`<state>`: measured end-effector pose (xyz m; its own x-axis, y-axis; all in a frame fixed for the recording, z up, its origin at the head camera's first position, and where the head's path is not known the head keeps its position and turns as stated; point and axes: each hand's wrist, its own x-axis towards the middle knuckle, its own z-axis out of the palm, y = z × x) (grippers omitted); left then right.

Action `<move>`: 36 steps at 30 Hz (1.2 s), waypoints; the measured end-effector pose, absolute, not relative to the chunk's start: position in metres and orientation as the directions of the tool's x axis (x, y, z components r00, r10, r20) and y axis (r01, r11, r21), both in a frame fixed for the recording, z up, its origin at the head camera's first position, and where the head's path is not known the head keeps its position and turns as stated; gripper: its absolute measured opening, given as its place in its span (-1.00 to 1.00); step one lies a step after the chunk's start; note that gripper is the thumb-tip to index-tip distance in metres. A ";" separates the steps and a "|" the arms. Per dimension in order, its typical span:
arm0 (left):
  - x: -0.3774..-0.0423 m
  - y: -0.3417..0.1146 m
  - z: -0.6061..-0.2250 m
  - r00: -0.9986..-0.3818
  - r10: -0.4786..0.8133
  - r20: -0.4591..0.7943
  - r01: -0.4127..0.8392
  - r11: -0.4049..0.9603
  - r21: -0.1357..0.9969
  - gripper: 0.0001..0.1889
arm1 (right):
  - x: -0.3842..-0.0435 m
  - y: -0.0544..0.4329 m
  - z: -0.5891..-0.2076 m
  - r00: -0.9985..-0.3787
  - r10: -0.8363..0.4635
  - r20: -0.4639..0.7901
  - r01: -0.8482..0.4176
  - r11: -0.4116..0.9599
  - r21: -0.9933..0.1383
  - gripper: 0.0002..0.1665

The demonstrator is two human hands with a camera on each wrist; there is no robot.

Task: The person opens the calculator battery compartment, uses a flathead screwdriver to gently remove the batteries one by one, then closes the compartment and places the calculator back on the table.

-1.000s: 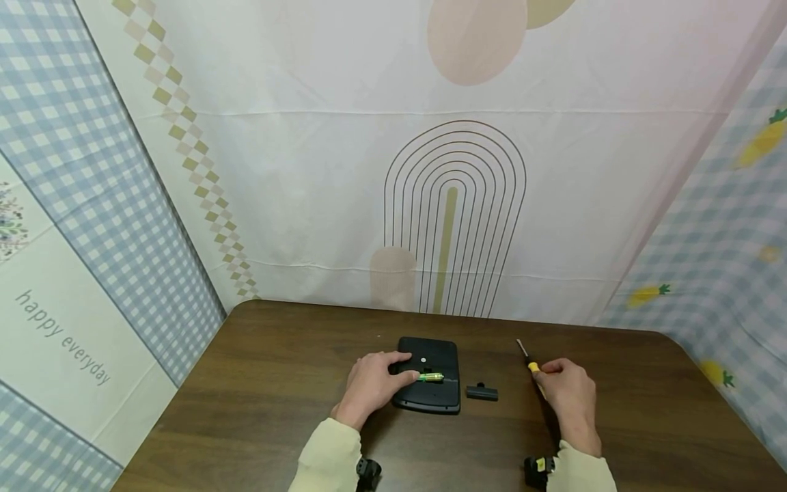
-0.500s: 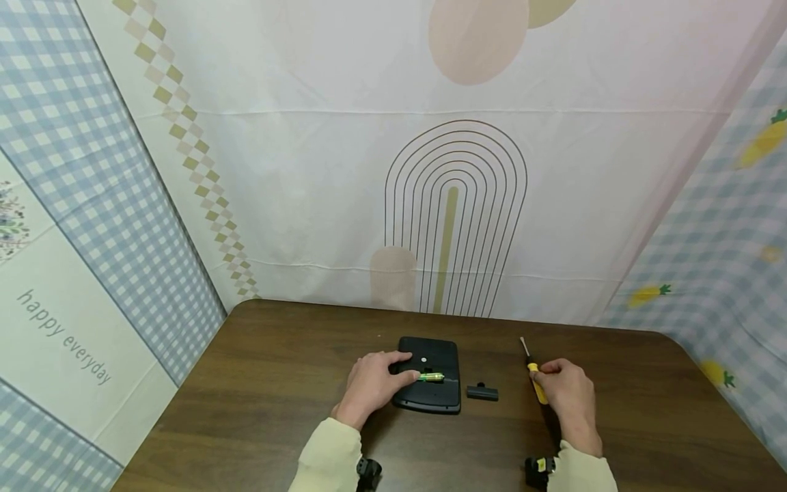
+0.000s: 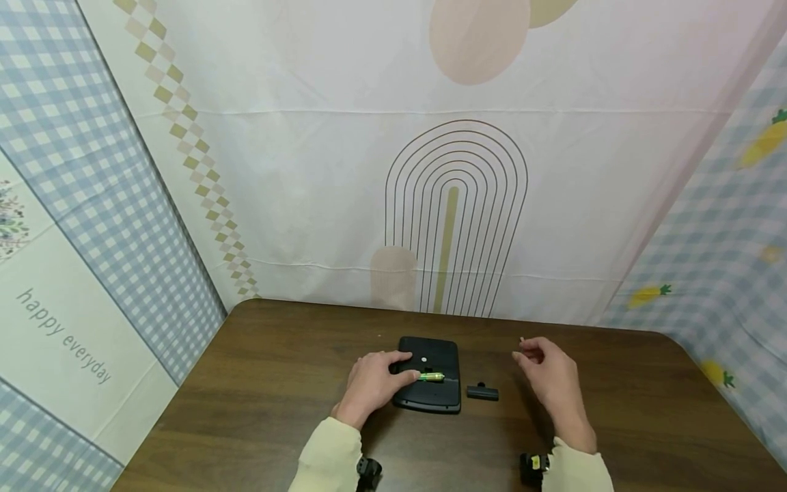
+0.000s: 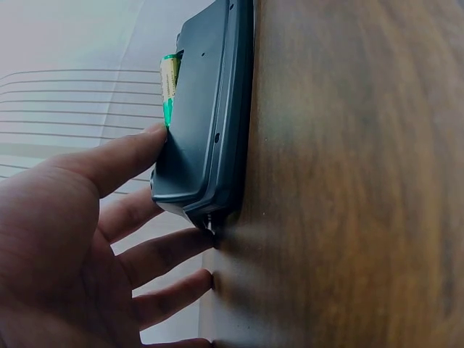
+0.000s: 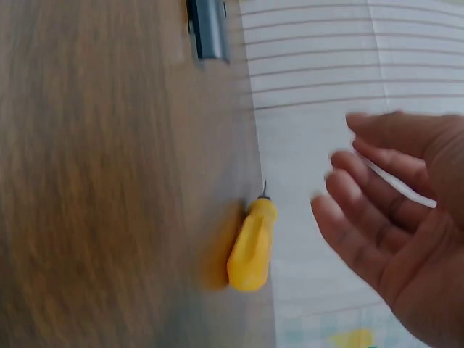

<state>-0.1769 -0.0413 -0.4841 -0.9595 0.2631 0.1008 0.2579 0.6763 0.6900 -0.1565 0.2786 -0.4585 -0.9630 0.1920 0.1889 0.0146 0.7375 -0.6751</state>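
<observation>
A flat black calculator-like device [image 3: 436,396] lies back side up on the table, with a green and gold battery [image 3: 432,376] at its compartment. My left hand [image 3: 371,383] holds its left edge. In the left wrist view the thumb [image 4: 138,148] rests on its back by the battery [image 4: 169,83], with other fingers at the end edge. My right hand [image 3: 550,379] hovers to the right with loosely bent fingers, holding nothing. In the right wrist view a yellow-handled screwdriver [image 5: 251,246] lies on the table apart from that hand; in the head view the hand mostly hides it.
A small black battery cover [image 3: 482,392] with a tab lies between the device and my right hand. The brown wooden table [image 3: 295,342] ends at a printed cloth [image 3: 320,205] behind. Checked cloths hang at both sides.
My right hand has let go of the screwdriver and moved up and slightly left, its fingers now apart from the handle. The left hand, device and battery have stayed put.
</observation>
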 end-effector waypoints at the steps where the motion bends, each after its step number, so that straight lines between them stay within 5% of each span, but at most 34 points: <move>1: -0.177 -0.041 -0.484 -0.960 0.263 0.100 0.258 0.677 0.690 -0.54 | -0.157 0.276 -0.458 -0.965 0.166 0.202 -0.013 0.741 -0.671 -0.71; 36: -0.179 -0.043 -0.481 -0.951 0.300 0.068 0.268 0.697 0.665 -0.57 | -0.162 0.185 -0.455 -0.947 -0.219 0.234 -0.320 0.690 -0.649 -0.79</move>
<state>-0.1788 -0.0431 -0.4812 -0.9514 0.3004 0.0680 0.2677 0.6972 0.6650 -0.1615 0.1846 -0.4552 -0.9473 -0.2185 0.2341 -0.3197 0.6900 -0.6494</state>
